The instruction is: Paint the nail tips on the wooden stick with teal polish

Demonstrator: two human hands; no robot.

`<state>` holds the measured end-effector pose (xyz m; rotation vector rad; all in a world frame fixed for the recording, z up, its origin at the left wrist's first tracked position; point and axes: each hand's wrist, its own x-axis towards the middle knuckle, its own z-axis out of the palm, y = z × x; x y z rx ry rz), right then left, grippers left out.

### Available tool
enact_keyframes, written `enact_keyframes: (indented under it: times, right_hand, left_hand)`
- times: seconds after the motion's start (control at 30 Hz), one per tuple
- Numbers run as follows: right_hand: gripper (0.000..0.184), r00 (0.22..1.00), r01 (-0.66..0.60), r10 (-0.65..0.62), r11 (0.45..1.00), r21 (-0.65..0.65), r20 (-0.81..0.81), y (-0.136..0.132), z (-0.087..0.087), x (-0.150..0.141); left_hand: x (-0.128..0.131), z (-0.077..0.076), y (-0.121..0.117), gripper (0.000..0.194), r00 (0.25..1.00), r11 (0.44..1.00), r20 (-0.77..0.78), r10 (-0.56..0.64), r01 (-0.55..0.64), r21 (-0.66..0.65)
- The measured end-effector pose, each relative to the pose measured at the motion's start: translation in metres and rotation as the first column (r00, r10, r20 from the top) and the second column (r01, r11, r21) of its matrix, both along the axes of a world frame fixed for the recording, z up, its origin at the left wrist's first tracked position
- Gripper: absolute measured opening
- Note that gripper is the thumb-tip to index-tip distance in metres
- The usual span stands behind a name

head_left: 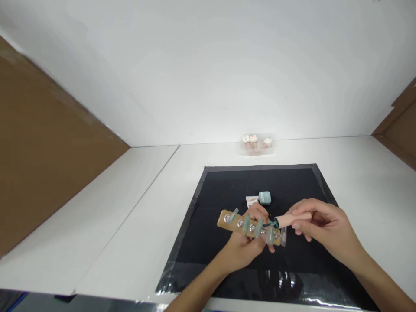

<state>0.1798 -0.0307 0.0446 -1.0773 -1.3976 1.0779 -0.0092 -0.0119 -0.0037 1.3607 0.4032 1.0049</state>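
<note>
My left hand (244, 249) is closed round a wooden nail-tip display stand (223, 219), held tilted above the black mat. Several false nails (246, 223) stick up from its metal studs; most look green, and the one at the right end (284, 237) looks clear. In my right hand (320, 221) a nail polish brush (287, 220) is pinched by its pink cap handle. Its green-wet bristles point left, close to the nails near the right end; whether they touch one, I cannot tell. Behind my left hand lies a green polish bottle (264, 198).
A small white item (251, 200) lies beside the bottle, partly hidden by my left hand. At the back, a clear plastic box (258, 149) holds several pink-and-white bottles. The black mat (224, 186) lies on a white table (130, 242), with a white wall behind and brown panels at both sides.
</note>
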Motion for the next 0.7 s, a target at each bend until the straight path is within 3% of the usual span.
enact_keyframes:
  times: [0.37,0.5,0.7]
  right_hand:
    - [0.013,0.998,-0.013,0.001,0.978,0.208,0.057,-0.0007,0.0049,0.0016]
    - [0.012,0.997,-0.060,0.052,0.979,0.194,0.051,-0.0007,0.0057,0.0019]
    - [0.009,0.994,-0.014,0.023,0.997,0.077,-0.110,0.0008,0.0000,0.0102]
  left_hand:
    - [0.0000,-0.0001,0.0001,0.020,1.000,1.000,-0.007,0.006,-0.006,-0.020]
    - [-0.0004,-0.0005,-0.0001,0.018,1.000,1.000,-0.019,0.005,-0.006,-0.004]
    - [-0.0001,-0.0010,0.0001,0.016,1.000,1.000,-0.002,-0.003,0.003,-0.001]
